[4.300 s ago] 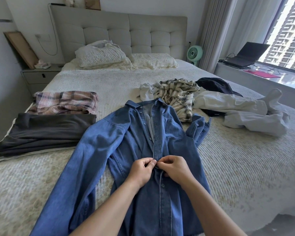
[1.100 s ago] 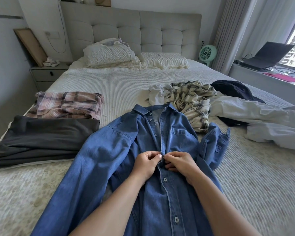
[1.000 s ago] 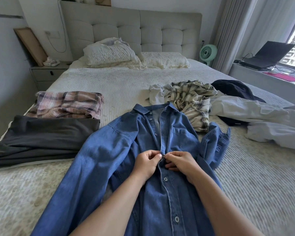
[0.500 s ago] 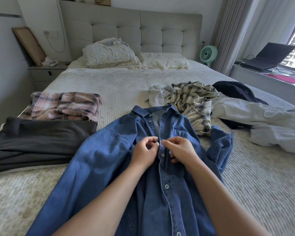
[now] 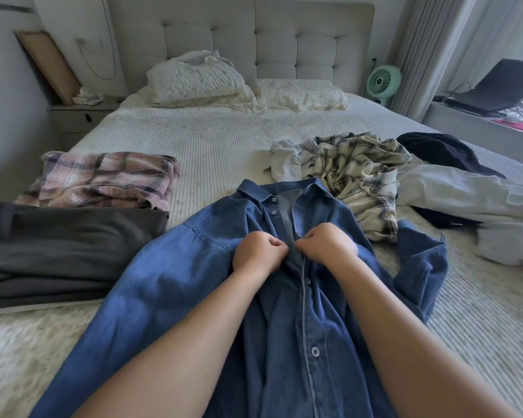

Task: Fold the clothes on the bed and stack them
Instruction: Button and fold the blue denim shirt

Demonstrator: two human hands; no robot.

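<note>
A blue denim shirt (image 5: 284, 312) lies front-up on the near part of the bed (image 5: 218, 140), its collar pointing toward the headboard and its tail running off the bottom of the view. The left hand (image 5: 258, 251) and the right hand (image 5: 326, 241) meet at the shirt's button placket, at chest height. Both hands have their fingers curled in, each pinching an edge of the placket fabric, knuckles almost touching. Below the hands the placket is buttoned; above them it lies parted up to the collar, with two buttons showing on the left edge. The shirt's left-hand sleeve stretches toward the near left corner, and the other sleeve is bunched in a fold at the right.

On the left side of the bed a folded pink plaid shirt (image 5: 103, 179) lies just beyond a folded dark grey garment (image 5: 58, 251), their edges touching. Right of the denim collar sits a crumpled cream plaid shirt (image 5: 360, 173) with a pale grey rumpled piece beside it. Further right lie a white garment (image 5: 480, 206) and a dark navy garment (image 5: 444, 152) partly under it.

Two pillows (image 5: 200, 79) rest against the tufted headboard (image 5: 254, 40). A nightstand (image 5: 79, 116) stands at the far left, a small green fan (image 5: 384, 81) at the far right corner of the bed, and an open laptop (image 5: 495, 89) on the window ledge.
</note>
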